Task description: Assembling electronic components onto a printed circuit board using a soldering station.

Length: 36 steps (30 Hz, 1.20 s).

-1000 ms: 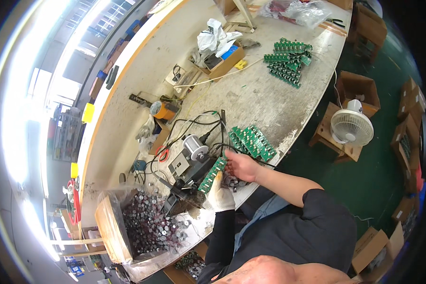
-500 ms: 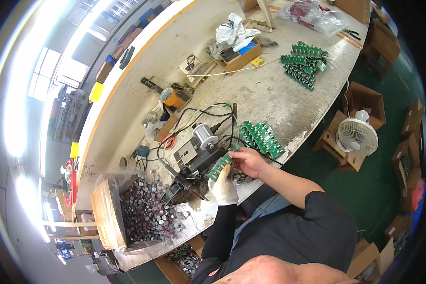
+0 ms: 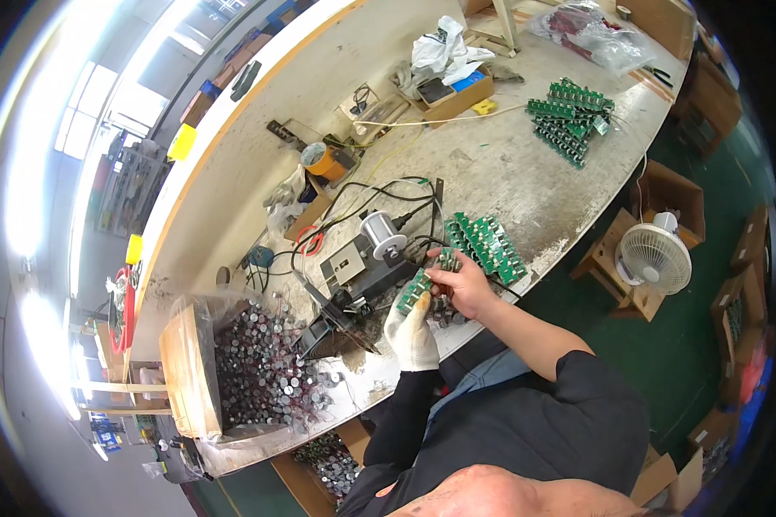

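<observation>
A narrow green circuit board (image 3: pixel 412 292) is held between the fingers of both hands, near the front edge of the worktable (image 3: pixel 509 177). Its nearer end is gripped by the gloved left hand (image 3: pixel 413 342), the thumb being pressed along its face. The farther end is pinched by the bare right hand (image 3: pixel 467 288), with thumb and forefinger closed on it; the other fingertips are partly hidden, so their exact curl cannot be told.

Just beyond the right fingers, a group of green boards (image 3: pixel 490 250) is laid side by side on the table. To the left of the right fingertips, a spool of wire (image 3: pixel 381 234) is mounted by a black unit (image 3: pixel 386 277) fitted with a pale panel. Left of the gloved fingers, well apart from them, small round metal parts (image 3: pixel 263 370) are heaped beside a brown carton (image 3: pixel 188 375). Far beyond the right fingers, a second pile of green boards (image 3: pixel 569 122) is spread. Well off to their right, a white fan (image 3: pixel 653 257) is stood on a wooden stool (image 3: pixel 597 254).
</observation>
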Each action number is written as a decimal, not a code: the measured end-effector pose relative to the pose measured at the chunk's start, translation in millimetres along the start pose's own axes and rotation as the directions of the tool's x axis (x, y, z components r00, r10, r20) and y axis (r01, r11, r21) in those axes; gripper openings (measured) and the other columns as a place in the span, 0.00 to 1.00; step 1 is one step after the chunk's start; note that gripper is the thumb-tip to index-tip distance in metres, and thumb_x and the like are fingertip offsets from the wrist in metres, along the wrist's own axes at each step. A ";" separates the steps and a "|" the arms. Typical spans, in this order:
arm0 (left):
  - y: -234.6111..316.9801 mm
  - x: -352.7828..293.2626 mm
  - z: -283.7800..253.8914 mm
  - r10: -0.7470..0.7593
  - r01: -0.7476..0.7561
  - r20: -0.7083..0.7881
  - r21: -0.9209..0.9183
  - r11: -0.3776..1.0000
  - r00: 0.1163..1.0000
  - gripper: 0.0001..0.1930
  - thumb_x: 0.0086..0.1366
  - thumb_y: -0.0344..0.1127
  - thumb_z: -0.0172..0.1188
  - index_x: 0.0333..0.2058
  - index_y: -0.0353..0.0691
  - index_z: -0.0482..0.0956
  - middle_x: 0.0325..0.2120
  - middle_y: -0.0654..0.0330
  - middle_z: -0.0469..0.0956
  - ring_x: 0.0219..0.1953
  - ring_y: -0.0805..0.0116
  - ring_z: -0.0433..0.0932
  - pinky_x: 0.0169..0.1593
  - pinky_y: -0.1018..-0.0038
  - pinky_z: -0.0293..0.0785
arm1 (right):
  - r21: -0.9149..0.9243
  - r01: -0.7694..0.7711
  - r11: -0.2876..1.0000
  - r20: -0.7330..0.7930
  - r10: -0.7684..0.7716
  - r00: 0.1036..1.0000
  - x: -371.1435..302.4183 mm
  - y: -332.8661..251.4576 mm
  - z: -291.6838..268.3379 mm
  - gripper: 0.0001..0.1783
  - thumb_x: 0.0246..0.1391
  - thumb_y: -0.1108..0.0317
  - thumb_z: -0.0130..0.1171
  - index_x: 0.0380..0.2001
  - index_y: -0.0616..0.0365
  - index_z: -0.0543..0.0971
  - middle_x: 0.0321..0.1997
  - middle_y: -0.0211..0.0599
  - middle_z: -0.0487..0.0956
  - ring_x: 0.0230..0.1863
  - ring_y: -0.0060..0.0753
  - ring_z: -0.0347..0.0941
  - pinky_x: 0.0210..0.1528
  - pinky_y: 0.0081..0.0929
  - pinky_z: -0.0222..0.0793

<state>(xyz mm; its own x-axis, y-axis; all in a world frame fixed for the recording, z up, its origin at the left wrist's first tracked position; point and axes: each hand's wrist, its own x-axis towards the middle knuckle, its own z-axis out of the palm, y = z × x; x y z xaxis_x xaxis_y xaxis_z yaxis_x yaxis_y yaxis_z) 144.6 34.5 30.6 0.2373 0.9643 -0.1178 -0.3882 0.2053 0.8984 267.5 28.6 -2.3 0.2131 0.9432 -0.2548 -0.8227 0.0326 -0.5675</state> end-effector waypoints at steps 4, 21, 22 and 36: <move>0.2 1.6 -8.0 -0.174 0.181 0.059 -0.155 0.971 0.983 0.17 0.61 0.26 0.57 0.49 0.29 0.73 0.43 0.53 0.79 0.43 0.64 0.78 0.50 0.70 0.72 | 0.164 -0.216 0.963 0.033 0.214 0.976 8.3 3.5 -12.1 0.12 0.56 0.74 0.54 0.45 0.57 0.75 0.31 0.29 0.77 0.25 0.22 0.70 0.29 0.18 0.67; -8.0 1.7 -3.6 -0.297 0.302 0.063 -0.305 0.903 0.953 0.15 0.59 0.26 0.62 0.46 0.31 0.76 0.39 0.57 0.81 0.37 0.71 0.79 0.41 0.77 0.75 | 0.121 -0.167 0.978 0.026 0.165 0.986 12.8 11.3 -46.5 0.13 0.62 0.71 0.48 0.48 0.62 0.74 0.43 0.35 0.79 0.41 0.30 0.74 0.48 0.30 0.69; -5.3 2.9 -2.8 -0.311 0.313 0.059 -0.318 0.895 0.949 0.15 0.59 0.26 0.62 0.45 0.32 0.76 0.38 0.58 0.81 0.36 0.72 0.79 0.40 0.77 0.75 | 0.129 -0.170 0.977 0.040 0.166 0.985 12.7 11.1 -39.7 0.14 0.63 0.68 0.47 0.47 0.63 0.75 0.45 0.36 0.79 0.42 0.31 0.74 0.50 0.30 0.68; -13.6 10.4 -4.0 -0.223 0.211 -0.017 -0.264 0.941 0.975 0.12 0.54 0.27 0.67 0.38 0.31 0.80 0.29 0.60 0.81 0.30 0.73 0.77 0.37 0.78 0.74 | -0.007 -0.154 0.988 0.055 0.155 0.986 10.9 7.4 -28.1 0.16 0.64 0.67 0.45 0.51 0.62 0.73 0.48 0.42 0.77 0.48 0.37 0.74 0.52 0.36 0.69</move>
<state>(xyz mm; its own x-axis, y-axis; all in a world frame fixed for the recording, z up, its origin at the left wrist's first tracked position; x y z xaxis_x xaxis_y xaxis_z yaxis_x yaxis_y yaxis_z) 148.8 42.4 15.4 0.3024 0.8969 -0.3228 -0.5502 0.4408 0.7092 278.6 29.9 -31.3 0.0541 0.9537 -0.2960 -0.8421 -0.1157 -0.5268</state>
